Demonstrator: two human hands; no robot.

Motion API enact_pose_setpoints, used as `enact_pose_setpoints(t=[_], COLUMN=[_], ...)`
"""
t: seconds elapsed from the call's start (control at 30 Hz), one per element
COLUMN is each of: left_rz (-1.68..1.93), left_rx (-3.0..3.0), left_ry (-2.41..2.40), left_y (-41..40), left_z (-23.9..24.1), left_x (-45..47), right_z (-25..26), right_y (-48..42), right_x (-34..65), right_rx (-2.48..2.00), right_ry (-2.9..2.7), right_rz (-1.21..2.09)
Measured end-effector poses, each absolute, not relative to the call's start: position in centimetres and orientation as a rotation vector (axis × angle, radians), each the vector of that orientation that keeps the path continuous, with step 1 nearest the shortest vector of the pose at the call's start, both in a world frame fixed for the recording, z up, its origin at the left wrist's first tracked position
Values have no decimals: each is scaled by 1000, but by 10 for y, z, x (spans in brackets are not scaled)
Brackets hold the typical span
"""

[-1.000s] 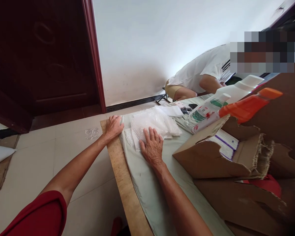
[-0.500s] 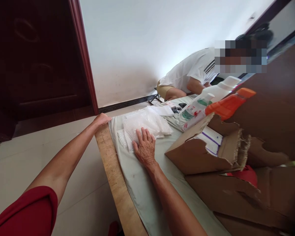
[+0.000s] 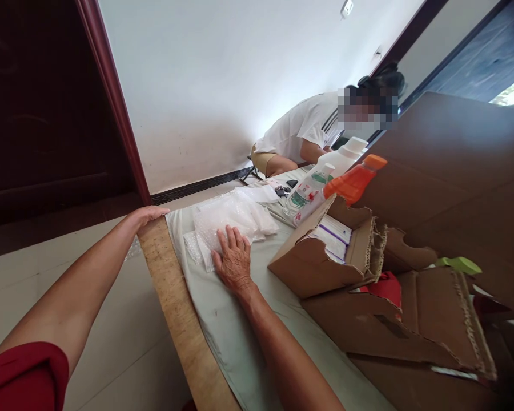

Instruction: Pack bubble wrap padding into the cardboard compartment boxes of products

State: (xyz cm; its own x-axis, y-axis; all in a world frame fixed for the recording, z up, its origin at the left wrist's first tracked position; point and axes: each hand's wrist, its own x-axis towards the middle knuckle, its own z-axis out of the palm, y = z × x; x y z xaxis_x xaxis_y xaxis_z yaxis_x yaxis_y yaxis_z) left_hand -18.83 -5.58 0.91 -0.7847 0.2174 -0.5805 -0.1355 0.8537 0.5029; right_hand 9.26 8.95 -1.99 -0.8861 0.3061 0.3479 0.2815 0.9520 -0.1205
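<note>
My right hand lies flat with fingers spread on the near end of a loose pile of clear bubble wrap bags. The pile rests on a pale green cloth that covers the table. At the table's far left corner is my left hand, its thumb side along the top and most of its fingers hidden. Just below that hand, a scrap of bubble wrap shows beside the wooden table edge; I cannot tell whether the hand holds it.
Torn cardboard boxes stand to the right, one holding white and purple packs. Behind them are a clear bottle, a larger white bottle and an orange bottle. A person in a white shirt bends over the table's far end.
The view has swung right, so everything sits further left. My right hand stays on the bubble wrap bags, and my left hand remains at the corner. A bubble wrap scrap now shows below it.
</note>
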Motion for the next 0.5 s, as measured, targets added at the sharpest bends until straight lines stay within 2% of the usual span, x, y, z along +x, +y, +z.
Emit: enact_pose_setpoints(t=[0.5], left_rz=[857], left_rx=[-38], left_ry=[2190], left_y=[-46], left_z=[7], left_x=[-189], right_z=[-21], right_y=[90], right_x=[92], right_rx=[-430], right_ry=[-2725], right_rz=[88])
